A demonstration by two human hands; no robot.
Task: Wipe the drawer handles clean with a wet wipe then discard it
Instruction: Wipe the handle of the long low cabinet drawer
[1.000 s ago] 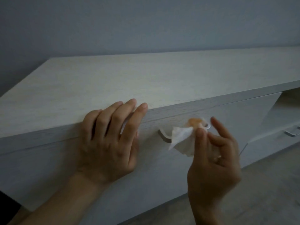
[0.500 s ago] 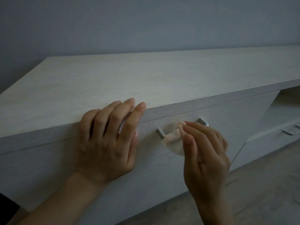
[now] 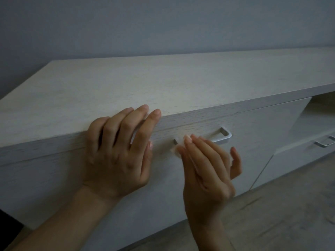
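Wiping the near drawer handle (image 3: 223,137): pressing the wet wipe (image 3: 175,151) onto its left end with the right hand (image 3: 208,171), fingers straight; bracing the cabinet (image 3: 181,84) with the flat, empty left hand (image 3: 116,151). Next, probably: sliding right along the bar.

A pale wooden cabinet top (image 3: 163,82) is set against a grey-blue wall (image 3: 163,24); a grey floor (image 3: 290,205) (streaked, wood-like) is seen at lower right.

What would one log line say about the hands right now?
left hand: rests on cabinet top | right hand: fingers press wet wipe on near handle | far handle: free
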